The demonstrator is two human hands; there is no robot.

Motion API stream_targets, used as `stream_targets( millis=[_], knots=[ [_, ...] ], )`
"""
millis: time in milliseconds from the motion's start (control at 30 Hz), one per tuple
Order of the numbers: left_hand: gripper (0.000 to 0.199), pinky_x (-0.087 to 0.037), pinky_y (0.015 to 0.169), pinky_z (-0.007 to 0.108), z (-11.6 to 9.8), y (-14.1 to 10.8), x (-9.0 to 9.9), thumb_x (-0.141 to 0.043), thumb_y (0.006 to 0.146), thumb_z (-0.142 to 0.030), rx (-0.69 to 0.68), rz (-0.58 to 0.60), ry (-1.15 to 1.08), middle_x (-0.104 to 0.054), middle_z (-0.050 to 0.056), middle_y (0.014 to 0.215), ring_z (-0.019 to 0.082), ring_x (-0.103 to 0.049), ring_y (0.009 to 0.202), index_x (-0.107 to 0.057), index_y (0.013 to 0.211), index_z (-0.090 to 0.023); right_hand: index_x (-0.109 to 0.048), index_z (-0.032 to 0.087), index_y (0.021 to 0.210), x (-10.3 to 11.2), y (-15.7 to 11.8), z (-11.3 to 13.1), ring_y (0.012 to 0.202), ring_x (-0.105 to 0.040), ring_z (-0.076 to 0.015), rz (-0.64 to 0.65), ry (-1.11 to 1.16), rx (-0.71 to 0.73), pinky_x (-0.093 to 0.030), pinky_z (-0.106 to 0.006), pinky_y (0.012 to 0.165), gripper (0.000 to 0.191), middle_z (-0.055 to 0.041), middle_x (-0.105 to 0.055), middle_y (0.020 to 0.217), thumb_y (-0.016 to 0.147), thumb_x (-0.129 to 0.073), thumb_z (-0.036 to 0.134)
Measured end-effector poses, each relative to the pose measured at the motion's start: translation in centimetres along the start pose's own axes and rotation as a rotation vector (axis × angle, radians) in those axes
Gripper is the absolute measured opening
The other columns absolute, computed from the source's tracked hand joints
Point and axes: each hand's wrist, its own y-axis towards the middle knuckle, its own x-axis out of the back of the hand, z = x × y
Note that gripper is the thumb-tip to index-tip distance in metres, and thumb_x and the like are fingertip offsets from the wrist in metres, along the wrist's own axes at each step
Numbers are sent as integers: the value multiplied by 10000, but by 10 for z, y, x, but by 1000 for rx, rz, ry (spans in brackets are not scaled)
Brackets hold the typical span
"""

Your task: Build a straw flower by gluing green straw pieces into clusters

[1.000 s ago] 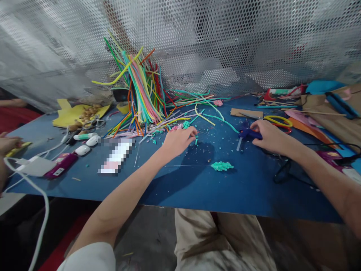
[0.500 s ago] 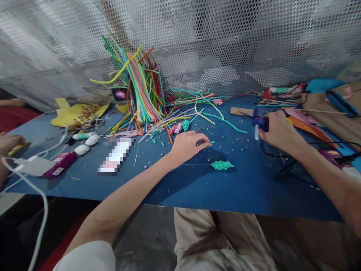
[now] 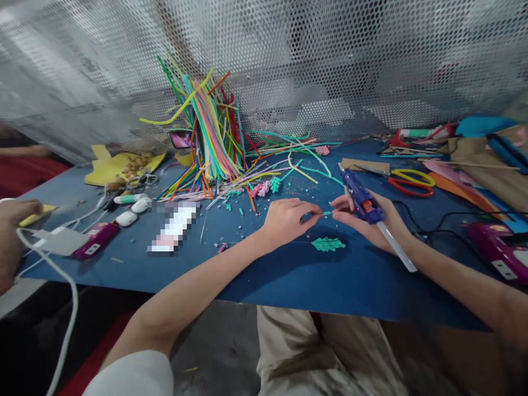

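The step in hand is close fingertip work on a short green piece [image 3: 326, 213], held just above the counter [image 3: 268, 280] or against it; which of the two cannot be told. The left hand [image 3: 289, 217] is nearly closed, its thumb and forefinger pinching one end of the piece. The right hand [image 3: 381, 220] is partly curled around a blue glue gun [image 3: 361, 195], with thumb and forefinger reaching to the other end of the piece; whether they touch it is too small to tell. The gun's nozzle points away from the piece, towards the far side, and a clear glue stick [image 3: 396, 247] juts from its back end.

Just nearer the body than the fingertips, a green leaf-shaped cluster [image 3: 328, 244] lies on the counter, a thin clear strand [image 3: 305, 242] running from it to the left. Beyond the left hand lie a pink cluster [image 3: 262, 189] and a small green cluster [image 3: 275, 184], among cut bits.

Handling so small a piece appears to call for a light, steady pinch, with the gun kept secure in the right hand and its nozzle clear of the fingers.
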Motion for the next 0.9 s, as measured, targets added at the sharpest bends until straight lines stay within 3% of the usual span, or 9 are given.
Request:
stream_targets(
  millis=[400,567,800,900],
  knots=[
    [264,-457,610,223,-2,-4,-10,-576,975,-437,40,44,-16,-793,2,898,124,-715,731,-793,1006,-290,-608,309,957,1,2,1,729,-664,-232,111,-286,137,-547,-368,688,134,-8,-715,867,867,-661,392],
    [273,-424,611,231,0,-2,-3,-588,970,-490,75,54,-15,-784,-22,871,119,-702,733,-789,966,-305,-593,289,959,4,1,0,751,-679,-238,28,-340,107,-542,-361,710,154,-22,-721,882,885,-651,411],
    [360,-326,552,252,11,2,8,-595,942,-559,175,150,50,-746,-32,772,122,-652,655,-742,811,-257,-537,255,865,15,3,-2,618,-599,-166,-73,-339,92,-474,-315,642,232,-7,-724,856,877,-680,437],
    [373,-350,558,258,12,3,8,-539,969,-569,202,166,60,-757,-28,819,130,-663,669,-741,906,-262,-519,263,850,17,4,-5,633,-598,-175,-83,-322,83,-480,-334,657,252,-5,-725,871,872,-683,454]
  ],
)
